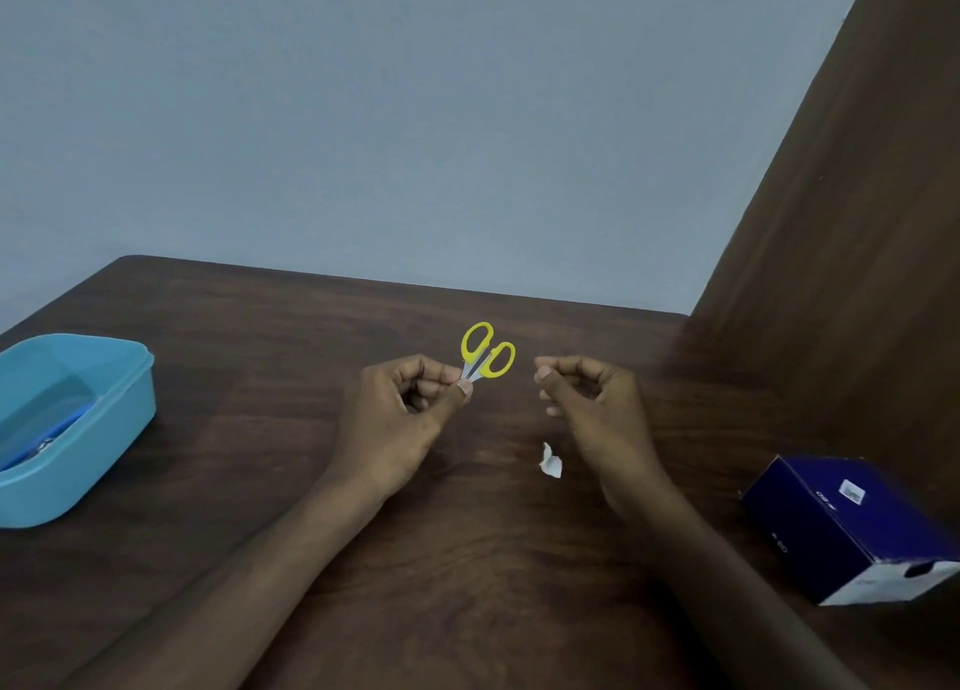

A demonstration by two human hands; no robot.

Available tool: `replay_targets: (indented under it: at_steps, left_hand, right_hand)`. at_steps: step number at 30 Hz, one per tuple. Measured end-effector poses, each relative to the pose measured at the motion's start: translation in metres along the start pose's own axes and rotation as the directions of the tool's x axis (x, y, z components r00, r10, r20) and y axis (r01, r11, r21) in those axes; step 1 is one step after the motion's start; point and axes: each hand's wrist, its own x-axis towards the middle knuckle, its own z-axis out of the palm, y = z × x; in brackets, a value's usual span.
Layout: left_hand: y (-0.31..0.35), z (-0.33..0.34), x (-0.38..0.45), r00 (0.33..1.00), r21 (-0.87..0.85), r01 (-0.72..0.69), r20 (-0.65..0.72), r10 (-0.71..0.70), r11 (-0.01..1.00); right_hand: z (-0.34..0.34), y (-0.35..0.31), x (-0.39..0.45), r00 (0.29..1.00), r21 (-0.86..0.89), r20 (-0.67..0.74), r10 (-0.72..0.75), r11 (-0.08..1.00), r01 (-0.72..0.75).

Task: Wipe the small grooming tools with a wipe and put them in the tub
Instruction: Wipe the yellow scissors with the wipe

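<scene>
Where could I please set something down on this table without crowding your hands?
Bare dark wooden table lies between the blue plastic tub and the left hand, and along the far edge. Around the crumpled white wipe, right hand and navy cardboard box is crowded.

A single wide-angle view is given, taken from head height and aimed forward and down across a dark wooden table (467, 559) toward a grey-blue wall (415, 117) filling the upper frame. The table's far edge is crossed mid-frame. Forearms enter from the bottom edge, close to the lens.
</scene>
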Motion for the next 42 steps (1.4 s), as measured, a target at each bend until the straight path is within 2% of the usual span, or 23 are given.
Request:
replay_targets:
  at_steps: [2,4,6,10,14,18,20,23,26,28,30,32,34,37,39,42]
  left_hand:
    - [-0.001,0.000,0.000,1.000,0.003,-0.004,-0.015,0.004,1.000]
    - [0.000,0.000,0.001,1.000,0.001,-0.005,-0.022,0.005,1.000]
    - [0.000,0.000,0.001,1.000,0.005,-0.007,-0.021,0.007,1.000]
    - [0.001,0.000,0.000,1.000,0.007,-0.008,-0.015,0.008,1.000]
    - [0.003,0.000,-0.001,1.000,0.016,-0.007,-0.012,0.008,1.000]
    - [0.003,0.000,-0.001,1.000,0.025,-0.013,0.004,0.012,1.000]
    - [0.002,0.000,-0.001,0.999,0.043,-0.015,0.030,0.013,0.999]
    - [0.001,0.000,-0.003,0.998,0.078,-0.030,0.056,0.026,0.997]
    - [0.001,0.002,-0.004,0.998,0.117,-0.049,0.055,0.042,0.992]
    - [0.001,0.002,-0.005,0.996,0.141,-0.066,0.064,0.057,0.988]
    - [0.001,0.002,-0.005,0.994,0.173,-0.087,0.081,0.074,0.981]
    - [0.001,0.002,-0.005,0.993,0.190,-0.098,0.091,0.081,0.977]
    - [0.001,0.002,-0.005,0.994,0.190,-0.096,0.078,0.082,0.977]
    - [0.000,0.001,-0.002,0.997,0.170,-0.080,0.029,0.076,0.982]
    - [0.000,0.001,-0.002,0.997,0.180,-0.073,0.017,0.072,0.981]
    - [0.001,0.002,-0.003,0.996,0.217,-0.083,0.040,0.076,0.973]
  right_hand:
    - [-0.009,-0.003,0.002,0.982,-0.332,0.042,-0.184,0.924,0.187]
    - [-0.020,-0.010,0.003,0.928,-0.528,0.142,-0.345,0.766,0.366]
    - [-0.031,-0.018,0.004,0.898,-0.540,0.275,-0.342,0.718,0.439]
    - [-0.046,-0.020,0.005,0.825,-0.511,0.541,-0.165,0.714,0.478]
    - [-0.046,-0.011,0.007,0.738,-0.437,0.668,-0.091,0.755,0.489]
    - [-0.047,-0.008,0.009,0.720,-0.402,0.678,-0.150,0.745,0.533]
    - [-0.043,-0.006,0.006,0.745,-0.357,0.641,-0.186,0.787,0.503]
    - [-0.030,-0.001,0.002,0.861,-0.172,0.446,-0.245,0.921,0.351]
    - [-0.016,0.003,0.005,0.949,-0.066,0.178,-0.260,0.959,0.275]
    - [-0.013,0.001,0.007,0.968,0.008,0.050,-0.247,0.969,0.247]
    - [-0.011,-0.005,0.004,0.955,-0.011,0.003,-0.298,0.955,0.298]
    - [-0.009,-0.008,-0.002,0.907,-0.132,0.054,-0.418,0.897,0.422]
    - [-0.008,-0.010,-0.006,0.838,-0.251,0.163,-0.521,0.800,0.546]
    - [-0.011,-0.007,-0.006,0.731,-0.383,0.358,-0.581,0.623,0.682]
    - [-0.010,-0.006,-0.007,0.729,-0.406,0.403,-0.554,0.606,0.684]
    - [-0.003,-0.006,-0.012,0.747,-0.342,0.402,-0.530,0.670,0.659]
